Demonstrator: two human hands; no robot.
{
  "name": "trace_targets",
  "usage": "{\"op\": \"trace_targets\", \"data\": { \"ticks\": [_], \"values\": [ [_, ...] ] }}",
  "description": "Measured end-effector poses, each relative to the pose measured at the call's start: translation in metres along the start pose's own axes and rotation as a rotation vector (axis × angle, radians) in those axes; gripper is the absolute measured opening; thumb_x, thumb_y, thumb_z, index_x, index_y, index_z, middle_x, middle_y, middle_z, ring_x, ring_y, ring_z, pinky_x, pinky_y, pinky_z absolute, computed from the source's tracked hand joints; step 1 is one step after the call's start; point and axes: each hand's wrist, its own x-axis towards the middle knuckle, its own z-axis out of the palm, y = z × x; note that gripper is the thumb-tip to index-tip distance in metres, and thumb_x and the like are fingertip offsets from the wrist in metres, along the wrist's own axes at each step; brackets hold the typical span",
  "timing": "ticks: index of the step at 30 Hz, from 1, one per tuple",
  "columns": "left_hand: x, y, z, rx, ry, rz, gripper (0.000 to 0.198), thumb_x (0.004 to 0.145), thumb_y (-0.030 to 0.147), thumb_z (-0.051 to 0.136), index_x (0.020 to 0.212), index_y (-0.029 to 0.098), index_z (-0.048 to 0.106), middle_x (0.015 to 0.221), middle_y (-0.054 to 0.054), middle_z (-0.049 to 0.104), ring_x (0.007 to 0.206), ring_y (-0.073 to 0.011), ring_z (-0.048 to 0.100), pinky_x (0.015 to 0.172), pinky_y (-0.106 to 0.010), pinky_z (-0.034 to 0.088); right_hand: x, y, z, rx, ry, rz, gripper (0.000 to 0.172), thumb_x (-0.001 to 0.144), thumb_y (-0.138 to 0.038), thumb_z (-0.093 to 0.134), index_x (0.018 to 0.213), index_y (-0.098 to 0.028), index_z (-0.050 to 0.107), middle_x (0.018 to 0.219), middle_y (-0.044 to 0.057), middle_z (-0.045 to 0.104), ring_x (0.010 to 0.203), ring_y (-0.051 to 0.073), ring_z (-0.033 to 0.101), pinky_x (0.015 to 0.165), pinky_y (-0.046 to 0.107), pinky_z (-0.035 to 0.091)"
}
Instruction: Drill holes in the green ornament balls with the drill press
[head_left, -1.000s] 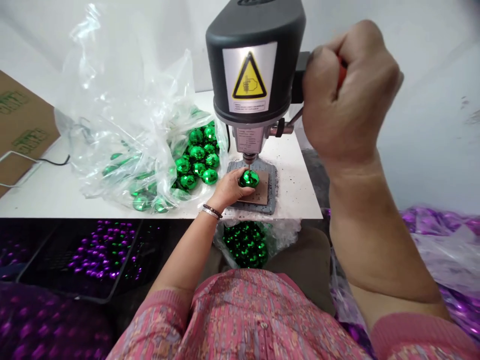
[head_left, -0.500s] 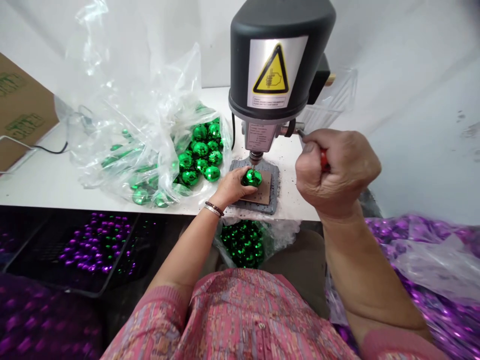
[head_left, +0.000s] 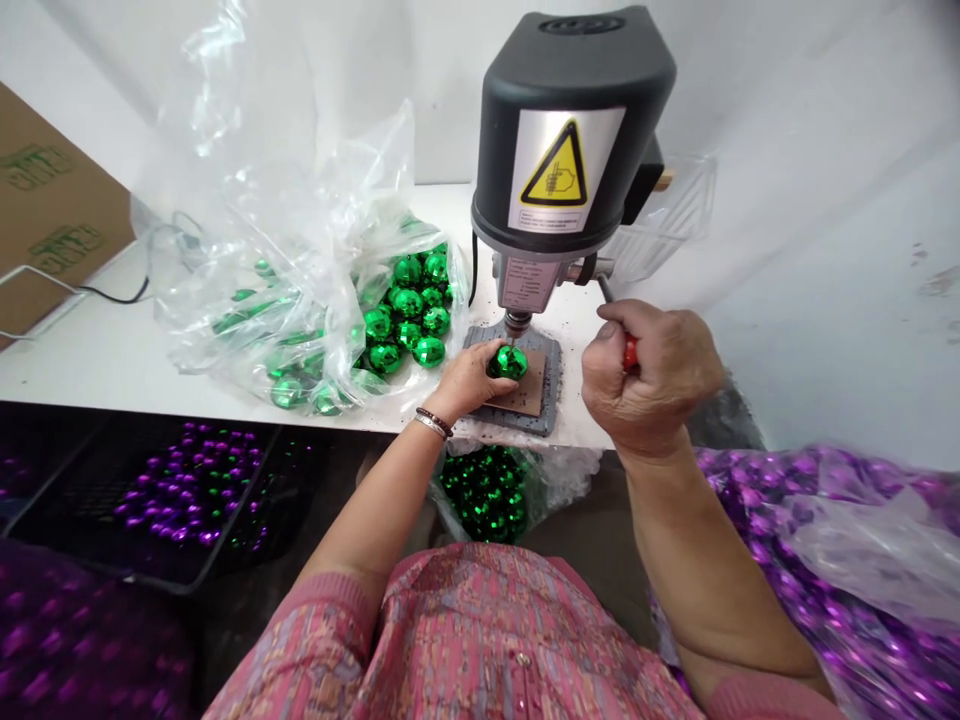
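Note:
My left hand [head_left: 474, 378] grips a shiny green faceted ball [head_left: 512, 363] between thumb and fingers, closed on its left side. The ball rests on a brown board [head_left: 529, 392] over the grey base [head_left: 551, 405] of a bench drill press [head_left: 574, 130]. Right above the ball is the drill chuck [head_left: 517, 322], its thin bit at the ball's top. At the right, my right hand [head_left: 652, 375] is wrapped around the red-knobbed feed lever [head_left: 631, 352] of the press; most of the knob is hidden in the fist.
Left of the press, a clear plastic bag [head_left: 330, 300] spills green balls [head_left: 409, 303] on the white table [head_left: 90, 370]. A cardboard box [head_left: 52, 200] stands far left. Below are a bag of green balls [head_left: 487, 490], a black crate [head_left: 202, 570] with purple balls, and purple-filled bags [head_left: 885, 560].
My right hand has swung the lever a little down and inward. The view has shifted slightly. My left hand keeps the green ball under the bit.

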Motion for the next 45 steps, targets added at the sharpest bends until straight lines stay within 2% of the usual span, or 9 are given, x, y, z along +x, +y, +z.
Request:
{"op": "trace_targets", "data": {
  "ticks": [15,22,25,31,33,35,38,42,45],
  "values": [
    [0.000,-0.002,-0.003,-0.132,-0.048,-0.003,0.065,0.070,0.024,0.079,0.132,0.016,0.062,0.115,-0.008,0.073,0.103,-0.0254,0.067,0.093,-0.036,0.051,-0.018,-0.006,0.009,0.041,0.108,-0.054,0.015,0.085,-0.014,0.052,0.097,-0.019,0.059,0.072,0.001,0.063,0.063,0.013,0.053,0.067,0.029,0.041],
    [-0.012,0.000,-0.003,-0.273,-0.023,-0.038,0.057,0.069,0.022,0.077,0.124,0.014,0.064,0.100,-0.004,0.072,0.093,-0.0216,0.066,0.085,-0.032,0.052,0.046,-0.002,0.006,0.178,0.056,0.235,0.027,0.097,-0.028,0.042,0.094,-0.016,0.066,0.081,0.003,0.068,0.071,0.011,0.060,0.067,0.026,0.046],
    [-0.030,-0.004,-0.003,-0.309,-0.001,0.020,0.060,0.070,0.020,0.076,0.128,0.016,0.061,0.110,-0.005,0.072,0.102,-0.0228,0.066,0.092,-0.034,0.051,0.064,0.002,0.007,0.231,0.032,0.301,0.029,0.098,-0.030,0.043,0.094,-0.013,0.067,0.086,0.003,0.069,0.074,0.009,0.061,0.071,0.026,0.048],
    [-0.069,-0.017,-0.015,-0.159,-0.075,0.195,0.074,0.067,0.032,0.085,0.135,0.022,0.059,0.140,-0.012,0.060,0.127,-0.0278,0.056,0.110,-0.043,0.043,0.057,0.002,0.008,0.244,0.059,0.283,0.027,0.097,-0.027,0.046,0.097,-0.011,0.068,0.086,0.002,0.068,0.072,0.007,0.059,0.070,0.025,0.047],
    [-0.070,-0.025,-0.024,-0.139,0.039,0.087,0.061,0.077,0.037,0.077,0.133,0.022,0.060,0.134,-0.012,0.064,0.115,-0.0242,0.062,0.104,-0.040,0.048,0.054,0.003,0.007,0.240,0.053,0.264,0.027,0.096,-0.026,0.047,0.098,-0.011,0.069,0.087,0.002,0.069,0.072,0.007,0.059,0.069,0.024,0.046],
    [-0.063,-0.035,-0.034,-0.057,0.252,-0.102,0.041,0.089,0.031,0.063,0.128,0.020,0.063,0.124,-0.011,0.069,0.106,-0.0224,0.065,0.099,-0.039,0.050,0.052,0.003,0.006,0.229,0.050,0.255,0.027,0.096,-0.026,0.047,0.100,-0.011,0.069,0.088,0.002,0.070,0.073,0.007,0.060,0.069,0.023,0.046],
    [-0.046,-0.045,-0.046,0.145,0.441,-0.341,0.037,0.092,0.024,0.057,0.127,0.014,0.064,0.123,-0.017,0.068,0.118,-0.0284,0.061,0.104,-0.042,0.046,0.051,0.003,0.005,0.215,0.052,0.252,0.028,0.096,-0.026,0.047,0.100,-0.011,0.070,0.091,0.003,0.071,0.074,0.007,0.061,0.070,0.023,0.047],
    [-0.034,-0.042,-0.045,0.299,0.307,-0.505,0.065,0.086,0.040,0.066,0.142,0.011,0.050,0.133,-0.023,0.060,0.123,-0.0351,0.058,0.100,-0.044,0.047,0.050,0.002,0.004,0.213,0.052,0.249,0.029,0.097,-0.026,0.045,0.101,-0.012,0.070,0.090,0.002,0.071,0.074,0.007,0.062,0.070,0.024,0.048],
    [-0.032,-0.036,-0.038,0.494,0.228,-0.430,0.061,0.088,0.027,0.061,0.147,0.024,0.046,0.151,-0.019,0.044,0.128,-0.0359,0.052,0.101,-0.048,0.045,0.049,0.001,0.003,0.208,0.043,0.238,0.029,0.097,-0.027,0.044,0.102,-0.012,0.069,0.092,0.003,0.071,0.074,0.007,0.062,0.071,0.024,0.049]
  ]
}}
